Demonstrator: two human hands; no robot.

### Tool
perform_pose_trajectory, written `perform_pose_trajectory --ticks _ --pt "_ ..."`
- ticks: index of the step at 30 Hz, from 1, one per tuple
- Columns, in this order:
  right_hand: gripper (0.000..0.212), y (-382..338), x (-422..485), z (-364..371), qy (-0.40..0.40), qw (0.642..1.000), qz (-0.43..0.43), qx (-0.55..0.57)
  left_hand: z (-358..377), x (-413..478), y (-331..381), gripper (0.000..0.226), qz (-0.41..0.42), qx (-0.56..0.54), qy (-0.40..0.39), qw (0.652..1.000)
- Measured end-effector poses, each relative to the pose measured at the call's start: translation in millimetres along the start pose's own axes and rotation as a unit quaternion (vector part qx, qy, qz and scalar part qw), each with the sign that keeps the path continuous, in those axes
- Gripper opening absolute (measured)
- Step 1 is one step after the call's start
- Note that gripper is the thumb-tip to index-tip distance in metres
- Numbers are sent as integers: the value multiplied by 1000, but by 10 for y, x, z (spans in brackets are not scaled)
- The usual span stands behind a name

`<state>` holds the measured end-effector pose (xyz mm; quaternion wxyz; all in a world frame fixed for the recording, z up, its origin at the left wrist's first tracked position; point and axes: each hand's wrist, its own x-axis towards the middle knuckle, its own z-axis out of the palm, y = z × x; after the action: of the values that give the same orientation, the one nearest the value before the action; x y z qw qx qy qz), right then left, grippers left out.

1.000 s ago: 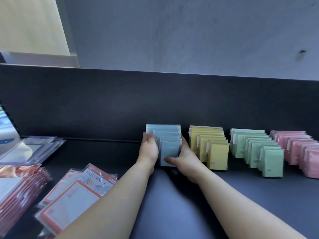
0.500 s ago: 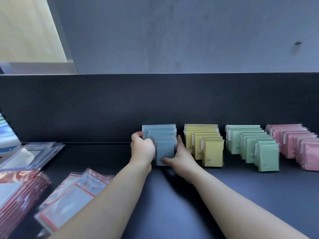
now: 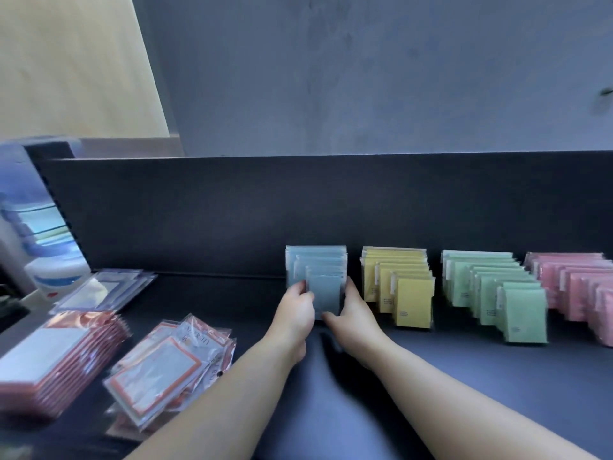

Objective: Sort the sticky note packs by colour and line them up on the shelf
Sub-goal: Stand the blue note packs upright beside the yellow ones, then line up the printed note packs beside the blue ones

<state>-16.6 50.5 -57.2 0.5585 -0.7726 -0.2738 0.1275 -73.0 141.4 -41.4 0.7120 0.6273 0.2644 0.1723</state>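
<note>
While both forearms reached forward over the dark shelf [image 3: 464, 386], the left hand [image 3: 296, 313] and right hand [image 3: 352, 315] clasped the front blue pack [image 3: 323, 293] from either side. Behind it stood the blue row [image 3: 315, 260], with yellow row [image 3: 398, 283], green row [image 3: 491, 290] and pink row [image 3: 577, 283] alongside to the right.

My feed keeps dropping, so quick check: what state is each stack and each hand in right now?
Blue packs: upright row, pressed between both hands.
Yellow packs: upright row, untouched.
Green packs: upright row, untouched.
Pink packs: upright row, partly cut off at the picture's edge.
Left hand: against the blue row's left side.
Right hand: against its right side.
Orange-framed packets: loose, lying flat in a heap.
</note>
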Motion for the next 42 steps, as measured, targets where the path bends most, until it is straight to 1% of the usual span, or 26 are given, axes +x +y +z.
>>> perform_pose_trajectory --ticks 2,3,5,7,9,11,14,16,17,19,21,23,25,28,30,32,34,35,37,38,40,42 --pt "62 7 -9 -10 -1 1000 4 1 -12 18 -21 37 12 33 45 998" --pt "62 5 -15 -17 0 1000 8 6 -26 48 -26 43 20 56 78 995" --pt "66 -3 -22 -29 1 1000 20 16 -42 66 18 50 39 86 120 988" --pt "66 -6 -22 -43 -2 1000 21 20 -49 94 55 50 41 89 116 988" --pt "67 -13 -22 -54 -11 1000 12 17 -23 88 71 43 26 64 80 994" --pt "68 -17 -12 -57 -15 1000 8 17 7 82 30 37 22 58 63 996" --pt "65 -24 -3 -55 -7 1000 5 28 34 47 -13 39 24 69 58 996" --pt "62 -35 -26 -58 4 999 0 35 30 -21 38 42 28 79 68 994" --pt "64 -47 -53 -58 10 999 -3 35 24 -76 73 44 29 90 81 992" --pt "77 -75 -114 -54 30 999 -12 28 -18 -184 122 52 32 119 109 986" --pt "83 -114 -177 -24 49 998 -49 6 -92 -300 145 55 42 143 116 982" --pt "81 -185 -241 28 52 992 -110 -25 -211 -438 159 57 53 180 119 975" --pt "76 -290 -323 98 28 987 -153 -32 -386 -590 172 58 61 229 125 963" --pt "64 -419 -452 241 -39 981 -189 -25 -719 -798 224 56 67 282 145 946" --pt "51 -472 -483 355 -88 973 -200 -74 -986 -904 304 53 67 327 170 927" --pt "38 -581 -492 443 -140 960 -188 -153 -1262 -965 390 51 60 391 183 900" --pt "21 -725 -504 544 -199 943 -151 -220 -1528 -968 449 49 31 455 178 872" --pt "20 -798 -520 613 -228 934 -132 -243 -1659 -949 451 48 10 482 167 860" --pt "33 -875 -532 776 -261 921 -92 -275 -1863 -903 424 44 -30 524 129 841" --pt "35 -887 -535 859 -263 920 -73 -281 -1938 -883 404 41 -43 537 105 836" --pt "41 -877 -524 1018 -244 927 -39 -283 -2059 -839 369 36 -44 557 64 827" --pt "57 -831 -482 1155 -206 940 1 -274 -2146 -808 352 36 -30 582 43 812"
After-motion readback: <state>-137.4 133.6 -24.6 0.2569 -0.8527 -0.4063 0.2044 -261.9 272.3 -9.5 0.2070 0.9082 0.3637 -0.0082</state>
